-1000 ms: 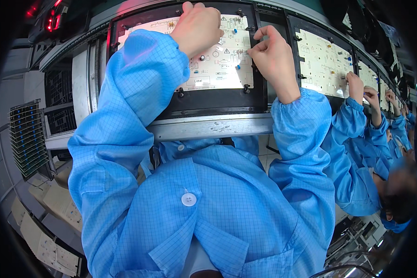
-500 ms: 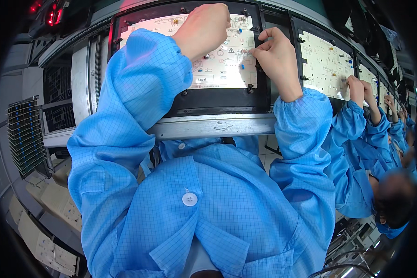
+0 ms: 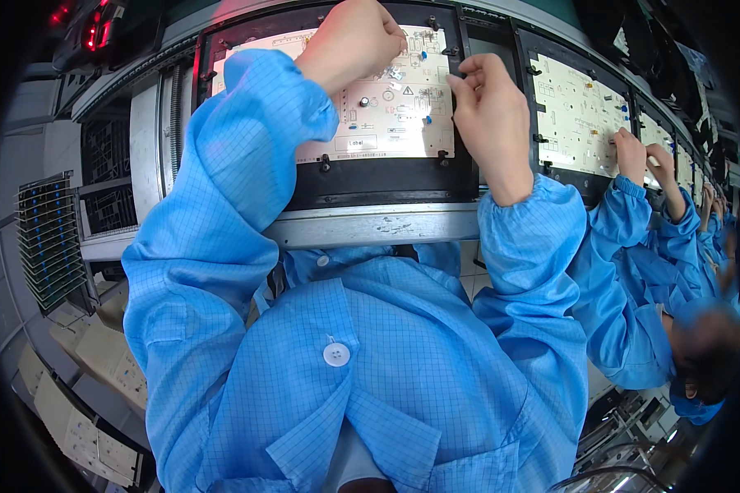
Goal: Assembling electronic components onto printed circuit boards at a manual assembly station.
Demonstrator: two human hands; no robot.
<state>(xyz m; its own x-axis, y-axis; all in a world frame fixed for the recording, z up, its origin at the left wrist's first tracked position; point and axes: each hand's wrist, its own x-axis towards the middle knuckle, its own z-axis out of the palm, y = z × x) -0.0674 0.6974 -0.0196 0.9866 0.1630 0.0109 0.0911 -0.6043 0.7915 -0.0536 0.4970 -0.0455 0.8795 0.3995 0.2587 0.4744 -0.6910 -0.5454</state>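
A pale circuit board (image 3: 386,123) with small blue and black parts lies in a black carrier frame (image 3: 370,185) in front of me. My left hand (image 3: 353,37) is curled over the board's upper middle, fingers bent down onto it; what they hold is hidden. My right hand (image 3: 489,115) rests at the board's right edge, thumb and fingertips pinched together near the top right corner. Anything between them is too small to make out. Both my arms wear blue cleanroom sleeves.
A second board (image 3: 575,115) sits in the frame to the right, where a co-worker's hands (image 3: 633,152) in blue sleeves work. A metal conveyor rail (image 3: 370,226) runs below the frames. A slotted rack (image 3: 49,238) and cardboard boxes (image 3: 99,353) stand at the left.
My left hand has shifted slightly up and right over the board's top. My right hand has stayed at the right edge, its fingers drawn closer together.
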